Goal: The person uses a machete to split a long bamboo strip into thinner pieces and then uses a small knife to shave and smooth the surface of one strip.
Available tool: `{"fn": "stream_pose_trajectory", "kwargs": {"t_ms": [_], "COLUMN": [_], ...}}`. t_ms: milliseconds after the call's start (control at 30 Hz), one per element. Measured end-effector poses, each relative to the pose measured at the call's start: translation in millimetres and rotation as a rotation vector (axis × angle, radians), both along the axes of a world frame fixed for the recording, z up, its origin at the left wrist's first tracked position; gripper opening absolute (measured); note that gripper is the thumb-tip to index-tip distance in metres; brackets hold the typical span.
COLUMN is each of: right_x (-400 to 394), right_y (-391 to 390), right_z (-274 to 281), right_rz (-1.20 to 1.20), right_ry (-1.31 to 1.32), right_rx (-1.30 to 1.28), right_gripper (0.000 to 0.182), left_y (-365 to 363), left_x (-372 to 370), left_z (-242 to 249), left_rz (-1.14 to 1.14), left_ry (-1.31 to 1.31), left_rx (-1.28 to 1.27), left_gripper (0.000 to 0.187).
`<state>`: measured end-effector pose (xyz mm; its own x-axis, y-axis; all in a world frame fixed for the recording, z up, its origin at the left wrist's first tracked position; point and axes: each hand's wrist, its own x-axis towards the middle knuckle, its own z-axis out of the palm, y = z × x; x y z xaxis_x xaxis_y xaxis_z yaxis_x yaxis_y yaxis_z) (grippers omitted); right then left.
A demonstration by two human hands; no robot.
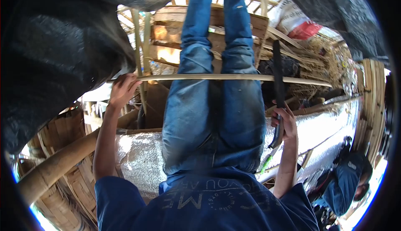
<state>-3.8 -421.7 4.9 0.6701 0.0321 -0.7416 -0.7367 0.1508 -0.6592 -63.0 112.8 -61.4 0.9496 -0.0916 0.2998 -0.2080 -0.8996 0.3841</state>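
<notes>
My left hand (pixel 124 90) is closed around the left end of a long, pale bamboo strip (pixel 200 77). The strip runs nearly level across my thighs, in blue jeans (pixel 188 105), and reaches well past them on the right. In my right hand (pixel 286 121) is a machete (pixel 278 70), fingers wrapped round its handle. Its dark blade points away from me and crosses over the strip to the right of my right leg, overlapping it in this view.
Black plastic sheeting (pixel 58 51) bulges in on the left. Wooden planks (pixel 167 34) lie beyond my legs, near a white and red sack (pixel 298 22). Silver foil (pixel 140 158) covers the surface under me. A thick bamboo pole (pixel 62 164) slants at left; bundled bamboo strips (pixel 371 105) stand at right.
</notes>
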Motion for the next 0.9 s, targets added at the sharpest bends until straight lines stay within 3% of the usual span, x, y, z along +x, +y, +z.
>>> {"fn": "stream_pose_trajectory", "kwargs": {"t_ms": [100,300,433,633,833,900], "right_x": [-1,-3,-9,-21,-29,-24], "right_y": [-1,0,-14,-39,-69,-82], "right_z": [1,-3,-17,-10,-6,-4], "right_rz": [0.014,0.037,0.135,0.232,0.084,-0.005], "right_ry": [0.001,-0.036,-0.114,-0.209,-0.210,-0.234], "right_rx": [0.013,-0.096,-0.200,-0.427,-0.532,-0.541], "right_gripper": [0.035,0.036,0.038,0.028,0.036,0.024], "left_y": [-6,-22,-31,-38,-37,-36], "left_x": [-1,12,23,23,22,23], "left_z": [4,19,26,26,24,24], "left_rz": [0.053,0.265,0.133,0.152,0.158,0.116], "left_ry": [0.008,0.328,0.421,0.544,0.528,0.500], "left_rx": [-0.028,-0.142,0.074,0.052,0.047,0.047], "left_gripper": [0.019,0.027,0.035,0.043,0.043,0.043]}}
